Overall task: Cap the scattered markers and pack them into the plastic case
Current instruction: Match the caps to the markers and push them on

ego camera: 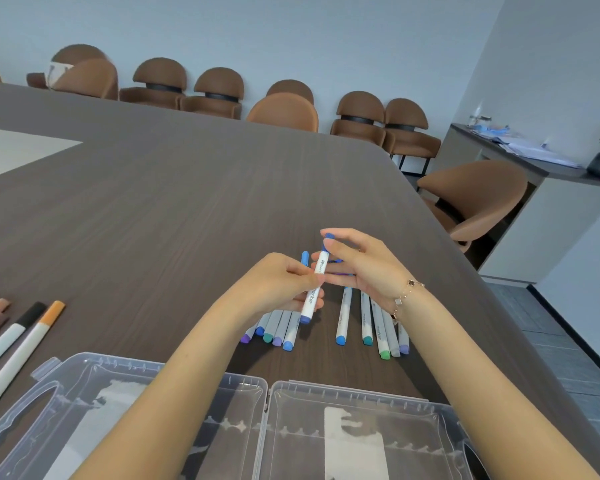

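Plastic case [326, 393] lies open, frame bottom; blue marker [311, 289] pinched by left hand [284, 285], cap pinched by right hand [361, 261], frame center. Capping underway; cap needs pressing home.

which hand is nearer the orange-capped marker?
Left. The left hand is midway across the table from the orange-capped marker; the right hand is farther right.

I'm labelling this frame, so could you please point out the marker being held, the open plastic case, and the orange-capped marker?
blue marker [311, 292], head view, on its white barrel.
plastic case [361, 393], head view, on its right half's far rim.
orange-capped marker [54, 310], head view, on its orange cap.
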A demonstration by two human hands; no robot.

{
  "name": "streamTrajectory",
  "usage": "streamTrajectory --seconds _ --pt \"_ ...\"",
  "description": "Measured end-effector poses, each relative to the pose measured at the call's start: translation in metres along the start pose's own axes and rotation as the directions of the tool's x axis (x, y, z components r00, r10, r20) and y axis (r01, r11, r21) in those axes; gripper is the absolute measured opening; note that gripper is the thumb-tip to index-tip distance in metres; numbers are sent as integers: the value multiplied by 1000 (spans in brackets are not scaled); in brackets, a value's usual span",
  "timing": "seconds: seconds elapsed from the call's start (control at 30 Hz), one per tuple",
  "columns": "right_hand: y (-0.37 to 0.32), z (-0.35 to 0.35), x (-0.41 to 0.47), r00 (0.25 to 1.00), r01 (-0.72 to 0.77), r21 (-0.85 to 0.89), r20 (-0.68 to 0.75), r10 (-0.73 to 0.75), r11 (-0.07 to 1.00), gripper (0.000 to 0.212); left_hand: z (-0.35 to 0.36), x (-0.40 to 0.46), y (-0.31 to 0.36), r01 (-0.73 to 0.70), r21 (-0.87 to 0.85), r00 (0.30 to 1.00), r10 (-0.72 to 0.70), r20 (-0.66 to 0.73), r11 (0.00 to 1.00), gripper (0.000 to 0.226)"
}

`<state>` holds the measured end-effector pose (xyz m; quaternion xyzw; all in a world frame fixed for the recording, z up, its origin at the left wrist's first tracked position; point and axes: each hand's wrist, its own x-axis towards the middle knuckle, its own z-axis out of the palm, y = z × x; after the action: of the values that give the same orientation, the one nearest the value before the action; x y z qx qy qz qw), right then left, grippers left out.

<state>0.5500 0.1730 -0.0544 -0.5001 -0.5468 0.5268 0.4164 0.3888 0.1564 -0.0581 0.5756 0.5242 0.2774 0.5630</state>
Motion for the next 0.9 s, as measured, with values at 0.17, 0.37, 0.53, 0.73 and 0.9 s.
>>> streamTrajectory --seconds 0.17,0.37,0.53,0.73,0.9 --pt "-1 1 -2 993 30 -122 114 -16 992 47 -1 -1 0 -48 -6 998 47 -45 999 18" --pt "4 4 -2 997 59 -96 49 -55 994 45 14 2 -11 -86 18 985 88 -148 996 17" --pt "4 0 5 999 -46 -139 14 49 989 44 14 3 -10 -84 127 979 105 -173 988 26" --pt "13 -25 14 992 -130 -660 -92 92 740 49 12 7 -18 53 683 955 164 -248 729 27" --pt "11 -38 21 983 -102 -757 -177 -52 645 34 26 9 -20 92 808 963 155 -221 581 32"
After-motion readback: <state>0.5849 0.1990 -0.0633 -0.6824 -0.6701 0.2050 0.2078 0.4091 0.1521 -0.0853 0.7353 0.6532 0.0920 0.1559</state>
